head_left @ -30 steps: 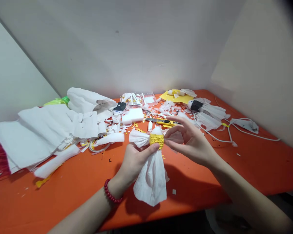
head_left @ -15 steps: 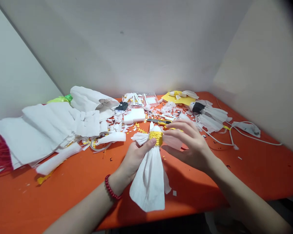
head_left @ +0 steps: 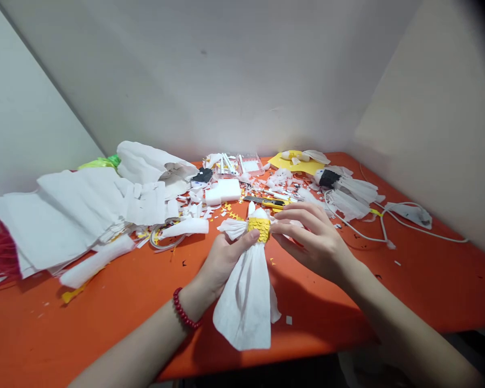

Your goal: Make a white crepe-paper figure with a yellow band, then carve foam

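A handmade paper fish (head_left: 248, 291) with a white head, overlapping yellow scales and a long white crepe-paper tail is in front of me. My left hand (head_left: 222, 258), a red bead bracelet on its wrist, grips it with the thumb over the lower edge of the scales. A gathered white fin (head_left: 233, 228) sticks out to the left. On the other side, my right hand (head_left: 309, 234) has its fingers drawn together at the right fin, which they partly cover. Just beyond the fish lies a yellow utility knife (head_left: 272, 203).
White crepe-paper sheets (head_left: 76, 210) spread over the left of the orange table (head_left: 145, 323). At the back are a clear box (head_left: 249, 164) with white sticks, paper scraps and yellow foam (head_left: 295, 163). A black-scaled paper fish (head_left: 347, 191) and a white cable (head_left: 424, 229) lie right.
My right hand's fingers have come together and moved onto the fish's right fin; they were spread apart beside it. My left hand holds the fish in nearly the same place.
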{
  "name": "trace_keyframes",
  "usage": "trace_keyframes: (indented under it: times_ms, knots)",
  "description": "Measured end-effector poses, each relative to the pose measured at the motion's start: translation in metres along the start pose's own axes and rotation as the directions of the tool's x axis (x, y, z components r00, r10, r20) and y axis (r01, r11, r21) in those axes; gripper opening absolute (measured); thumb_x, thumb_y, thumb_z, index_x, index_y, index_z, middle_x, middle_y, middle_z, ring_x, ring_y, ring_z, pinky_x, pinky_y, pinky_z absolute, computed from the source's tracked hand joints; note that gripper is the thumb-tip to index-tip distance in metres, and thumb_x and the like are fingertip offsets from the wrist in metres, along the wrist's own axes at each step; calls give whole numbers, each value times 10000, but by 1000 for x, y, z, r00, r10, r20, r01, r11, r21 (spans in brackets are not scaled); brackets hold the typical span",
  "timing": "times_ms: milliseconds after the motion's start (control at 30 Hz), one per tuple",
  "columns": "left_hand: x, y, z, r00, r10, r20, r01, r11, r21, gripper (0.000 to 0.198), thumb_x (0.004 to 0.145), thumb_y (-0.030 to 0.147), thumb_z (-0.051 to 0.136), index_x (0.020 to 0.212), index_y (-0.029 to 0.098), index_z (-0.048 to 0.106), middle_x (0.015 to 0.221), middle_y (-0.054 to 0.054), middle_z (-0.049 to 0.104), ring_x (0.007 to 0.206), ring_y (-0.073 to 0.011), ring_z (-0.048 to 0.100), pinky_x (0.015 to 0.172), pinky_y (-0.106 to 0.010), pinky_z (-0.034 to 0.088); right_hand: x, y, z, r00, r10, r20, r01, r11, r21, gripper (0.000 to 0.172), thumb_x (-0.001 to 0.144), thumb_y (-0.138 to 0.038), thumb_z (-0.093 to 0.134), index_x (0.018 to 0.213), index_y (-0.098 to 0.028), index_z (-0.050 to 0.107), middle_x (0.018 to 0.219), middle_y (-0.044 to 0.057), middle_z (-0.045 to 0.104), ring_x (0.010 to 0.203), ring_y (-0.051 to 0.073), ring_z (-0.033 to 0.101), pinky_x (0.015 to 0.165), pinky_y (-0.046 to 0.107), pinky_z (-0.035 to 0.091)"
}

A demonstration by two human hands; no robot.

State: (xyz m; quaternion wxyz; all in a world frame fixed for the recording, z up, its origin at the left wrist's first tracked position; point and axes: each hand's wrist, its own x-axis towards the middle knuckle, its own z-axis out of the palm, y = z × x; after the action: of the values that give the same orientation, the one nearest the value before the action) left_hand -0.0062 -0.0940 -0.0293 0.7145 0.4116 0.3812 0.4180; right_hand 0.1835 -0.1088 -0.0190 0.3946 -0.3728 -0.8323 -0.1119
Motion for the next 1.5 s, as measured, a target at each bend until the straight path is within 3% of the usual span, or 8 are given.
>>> trace_keyframes:
  times_ms: [233, 567, 700, 800, 967, 1100, 1233, 1500]
  knots:
    - [-1, 2, 1, 999, 38, -9, -37, 996, 83, 313, 708, 318, 741, 965, 149, 681, 766, -36, 712, 634, -149, 624, 663, -251, 474, 2, -2, 1, 999, 26, -37, -22, 993, 114, 175, 783, -118, 600, 916, -232, 613, 954, 33, 661, 950, 179, 579, 850, 380, 479]
    - [-2, 1, 4, 987, 155, 42, -159, 982, 104, 259, 728, 245, 726, 971, 167, 684, 983, -54, 708, 880, -184, 640, 796, -256, 474, 4, -7, 4, 993, 93, -67, -74, 965, 253, 115, 779, -97, 592, 824, -202, 600, 883, 40, 645, 875, 154, 595, 819, 351, 492]
    - [-3, 5, 3, 981, 185, 51, -191, 972, 138, 322, 735, 266, 719, 1032, 154, 666, 1065, -86, 687, 974, -225, 629, 837, -290, 478, 4, -1, -8, 984, 178, 11, -172, 928, 329, 136, 787, -199, 632, 921, -207, 607, 1016, 67, 617, 973, 175, 582, 854, 348, 491]
    - [-2, 7, 2, 979, 205, 13, -204, 963, 175, 351, 708, 307, 740, 1015, 150, 673, 1071, -100, 688, 986, -244, 631, 829, -299, 489, 3, 4, -14, 910, 408, 71, -376, 743, 554, 297, 777, -297, 656, 1041, -214, 548, 1093, 83, 590, 1029, 186, 575, 862, 344, 505]
    - [-1, 9, 1, 969, 248, -15, -239, 945, 224, 359, 675, 342, 760, 969, 147, 689, 1061, -97, 694, 982, -247, 633, 841, -297, 486, 6, 6, -8, 647, 598, 474, -686, 185, 703, 498, 725, -330, 702, 1133, -217, 439, 885, 41, 637, 767, 133, 637, 629, 252, 531]
    - [1, 9, -1, 964, 263, -31, -245, 932, 268, 344, 687, 331, 752, 965, 141, 683, 1029, -90, 704, 936, -231, 641, 800, -279, 493, 9, 2, -4, 555, 585, 591, -747, 38, 664, 462, 689, -266, 728, 1066, -177, 478, 729, -3, 620, 609, 87, 592, 518, 191, 463]
    - [1, 9, -2, 958, 287, -1, -275, 919, 281, 331, 708, 309, 738, 984, 138, 674, 1053, -94, 694, 953, -220, 632, 819, -272, 483, 7, 3, -3, 589, 555, 587, -729, 53, 682, 369, 730, -278, 696, 1039, -169, 526, 788, 8, 636, 648, 75, 589, 573, 195, 471]
    - [2, 16, -9, 984, 174, 24, -172, 931, 322, 296, 691, 309, 750, 928, 145, 682, 987, -72, 712, 889, -206, 643, 750, -252, 491, -3, 22, -2, 696, 514, 501, -700, 331, 633, 236, 804, -363, 620, 975, -203, 647, 909, 47, 654, 751, 116, 594, 612, 238, 493]
